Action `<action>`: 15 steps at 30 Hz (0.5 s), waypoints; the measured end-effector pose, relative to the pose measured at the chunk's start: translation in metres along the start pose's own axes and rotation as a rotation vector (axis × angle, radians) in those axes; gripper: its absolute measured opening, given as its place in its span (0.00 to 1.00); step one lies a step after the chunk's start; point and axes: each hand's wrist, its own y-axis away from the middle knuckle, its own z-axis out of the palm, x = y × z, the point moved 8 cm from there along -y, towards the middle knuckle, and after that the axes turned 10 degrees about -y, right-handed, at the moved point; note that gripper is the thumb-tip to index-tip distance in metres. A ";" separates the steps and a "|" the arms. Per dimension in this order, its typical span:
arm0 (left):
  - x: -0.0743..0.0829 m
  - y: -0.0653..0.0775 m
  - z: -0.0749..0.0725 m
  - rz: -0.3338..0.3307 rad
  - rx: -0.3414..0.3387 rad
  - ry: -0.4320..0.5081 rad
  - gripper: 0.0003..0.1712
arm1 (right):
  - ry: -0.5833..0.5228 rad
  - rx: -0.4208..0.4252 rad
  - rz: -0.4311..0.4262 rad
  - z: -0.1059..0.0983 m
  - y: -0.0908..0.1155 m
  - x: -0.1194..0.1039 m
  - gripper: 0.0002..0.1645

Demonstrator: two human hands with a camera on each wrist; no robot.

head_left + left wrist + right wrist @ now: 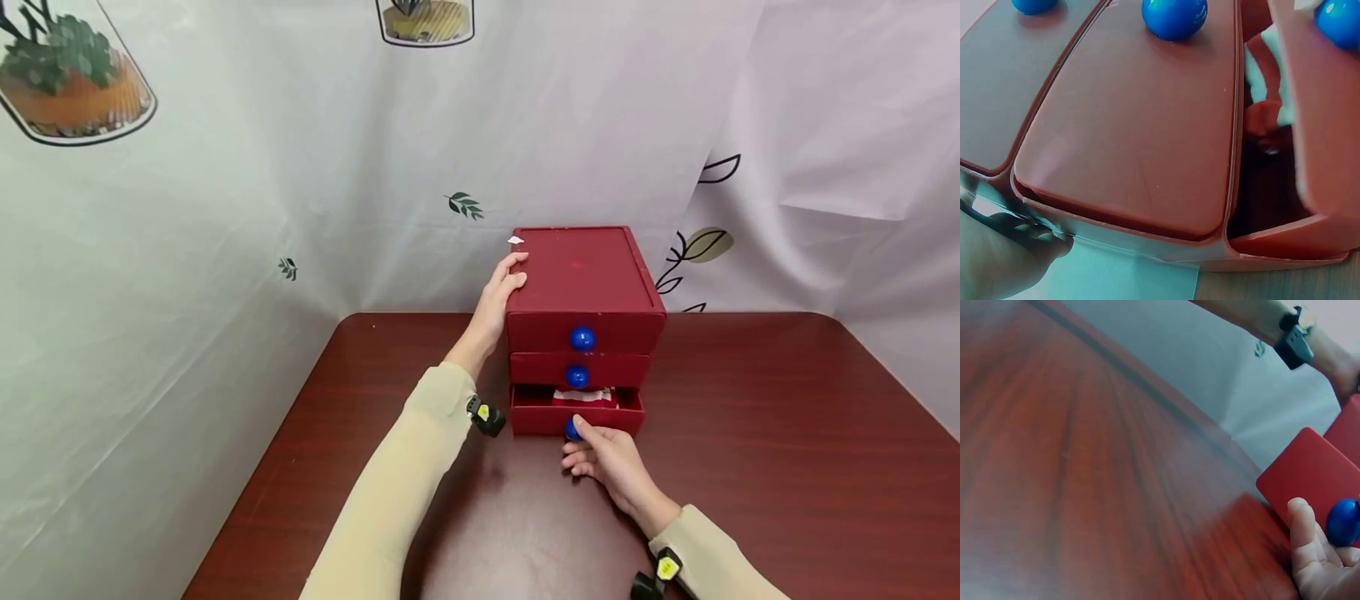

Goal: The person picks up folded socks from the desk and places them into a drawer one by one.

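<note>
A dark red chest of drawers point(581, 271) with three drawers stands on the table. The left hand point(495, 300) rests against its left side, fingertips at the top edge. Low at the front, the right hand point(611, 467) pinches the blue knob point(1343, 522) of the bottom drawer point(540, 421), thumb on top of it. That drawer is pulled partly out. Inside lies a red and white item point(1266, 75), its kind unclear and partly hidden by the drawer front. The upper two drawers are closed, each with a blue knob point(582, 338).
The brown wooden table point(787, 442) extends to both sides and in front of the chest. A pale patterned cloth point(360, 150) hangs behind and at the sides. Each forearm wears a black wrist camera point(487, 415).
</note>
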 end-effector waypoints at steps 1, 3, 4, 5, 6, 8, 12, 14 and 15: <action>0.000 0.000 0.000 0.002 0.000 0.001 0.25 | -0.005 -0.002 -0.005 0.000 -0.002 -0.001 0.30; 0.000 0.000 -0.001 0.001 0.000 0.001 0.25 | -0.014 -0.009 -0.012 0.001 -0.006 -0.002 0.32; 0.000 0.000 -0.001 0.002 -0.003 0.001 0.25 | -0.017 -0.013 -0.013 0.002 -0.009 -0.004 0.32; 0.000 0.000 -0.001 0.002 -0.005 0.001 0.25 | -0.023 -0.017 -0.013 0.002 -0.011 -0.005 0.33; 0.000 0.000 -0.001 0.001 -0.007 0.001 0.25 | -0.028 -0.019 -0.013 0.002 -0.013 -0.006 0.33; 0.000 0.000 0.000 0.004 -0.012 0.001 0.25 | -0.043 -0.025 -0.011 0.001 -0.018 -0.007 0.34; 0.000 -0.001 -0.001 0.011 -0.010 -0.007 0.25 | -0.055 -0.040 -0.020 0.001 -0.026 -0.011 0.34; 0.000 -0.001 0.000 0.009 -0.011 -0.013 0.25 | -0.057 -0.041 -0.030 0.000 -0.029 -0.011 0.34; 0.000 -0.001 0.001 0.008 -0.013 -0.013 0.25 | -0.057 -0.039 -0.034 -0.001 -0.030 -0.012 0.34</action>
